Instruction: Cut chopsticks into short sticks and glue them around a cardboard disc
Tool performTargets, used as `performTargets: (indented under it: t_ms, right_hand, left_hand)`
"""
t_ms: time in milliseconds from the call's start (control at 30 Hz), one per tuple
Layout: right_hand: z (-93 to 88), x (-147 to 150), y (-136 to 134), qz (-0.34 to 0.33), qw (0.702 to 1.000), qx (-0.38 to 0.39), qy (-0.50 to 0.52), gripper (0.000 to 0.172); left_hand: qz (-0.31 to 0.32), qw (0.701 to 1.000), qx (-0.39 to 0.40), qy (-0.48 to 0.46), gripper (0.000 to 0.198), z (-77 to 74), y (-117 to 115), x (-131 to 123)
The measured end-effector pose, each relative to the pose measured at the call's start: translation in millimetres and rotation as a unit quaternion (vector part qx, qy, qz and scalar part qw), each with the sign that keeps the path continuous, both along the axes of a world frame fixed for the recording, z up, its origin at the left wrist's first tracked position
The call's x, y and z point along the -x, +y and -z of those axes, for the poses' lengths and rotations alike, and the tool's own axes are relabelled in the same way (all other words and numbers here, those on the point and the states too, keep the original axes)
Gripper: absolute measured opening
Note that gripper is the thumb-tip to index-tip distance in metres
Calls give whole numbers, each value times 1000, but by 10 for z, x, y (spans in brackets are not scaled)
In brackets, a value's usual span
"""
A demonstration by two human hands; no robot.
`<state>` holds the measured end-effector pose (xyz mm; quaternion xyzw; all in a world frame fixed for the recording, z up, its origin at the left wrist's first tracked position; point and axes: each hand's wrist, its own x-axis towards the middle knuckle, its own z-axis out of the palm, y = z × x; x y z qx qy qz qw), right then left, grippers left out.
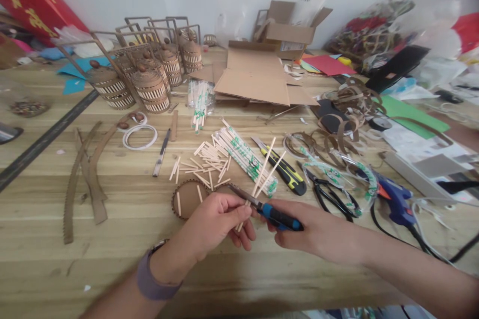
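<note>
My left hand (217, 222) is closed on a small bundle of thin wooden sticks (264, 172) that angle up to the right. In my right hand (318, 232) is a blue and black utility knife (275, 214), fingers wrapped round its handle. The knife's blade (245, 195) lies across the sticks just above my left fingers. Right behind my left hand lies a round brown cardboard disc (187, 198) with short stick pieces on it. A heap of cut stick pieces (205, 162) and wrapped chopsticks (245, 157) lie further back.
A yellow and black knife (286, 172), black scissors (333, 197) and a blue glue gun (394, 202) lie to the right. Small woven lantern-like baskets (149, 87) stand at the back left, curved cardboard strips (88, 174) lie left, flat cardboard boxes (256, 77) at the back.
</note>
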<state>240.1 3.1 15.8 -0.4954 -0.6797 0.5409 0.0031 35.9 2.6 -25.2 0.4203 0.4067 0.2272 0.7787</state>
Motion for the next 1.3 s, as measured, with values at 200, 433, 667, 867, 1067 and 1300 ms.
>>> performTargets:
  t_ms: [200,433,667,867,1067,1300]
  right_hand:
    - [101,37,-47,7,999,-42,6,26]
    - [74,9,-9,10,999,-17,34,21]
    - [-58,-4,5,64,984,129,106,30]
    - [-31,-1,-12,59,989,104,91,30]
    - [-50,4,-7,41,993,79,75,30]
    - [4,-14,-14,31,996,51,65,25]
  left_hand:
    - [0,1000,-10,16,41,6,-4,0]
    - [-6,999,-26,19,44,5,7,-5]
    - [3,1000,-8,-12,50,25,-2,-8]
    - [9,1000,-7,-5,48,68,1,-4]
    - [4,1000,-4,-9,48,66,-7,-7]
    - [-3,1000,-11,-13,47,85,2,-5]
